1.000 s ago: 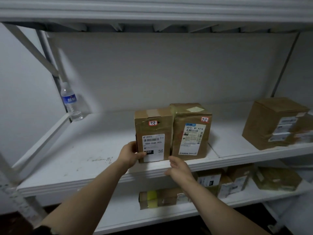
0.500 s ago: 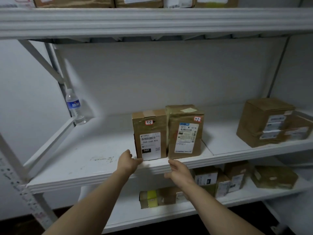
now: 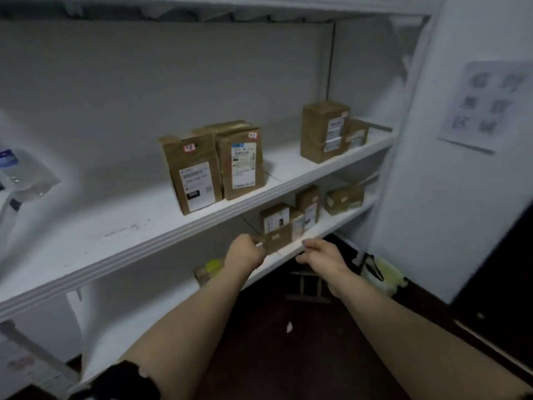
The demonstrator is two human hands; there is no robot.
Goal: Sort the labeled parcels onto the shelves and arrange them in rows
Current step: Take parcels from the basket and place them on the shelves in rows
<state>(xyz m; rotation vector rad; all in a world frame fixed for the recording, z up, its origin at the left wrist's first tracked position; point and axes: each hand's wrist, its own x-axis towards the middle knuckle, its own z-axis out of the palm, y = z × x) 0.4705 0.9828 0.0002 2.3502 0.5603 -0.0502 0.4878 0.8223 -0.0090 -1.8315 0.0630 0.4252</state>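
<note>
1. Middle shelf [image 3: 144,235]: white, with faint grey scuffs
2. Left parcel [image 3: 190,171]: brown cardboard; white label with a black block; red-and-white sticker
3. Right parcel [image 3: 242,160]: brown; white label topped by a blue strip; red-and-white sticker
4. Bottle [image 3: 17,174]: clear, blue label
5. Lower-shelf packet [image 3: 212,267]: yellow-green
6. Floor [image 3: 274,356]: dark reddish brown
7. Wall sheet [image 3: 487,105]: white, blurred grey characters
</note>
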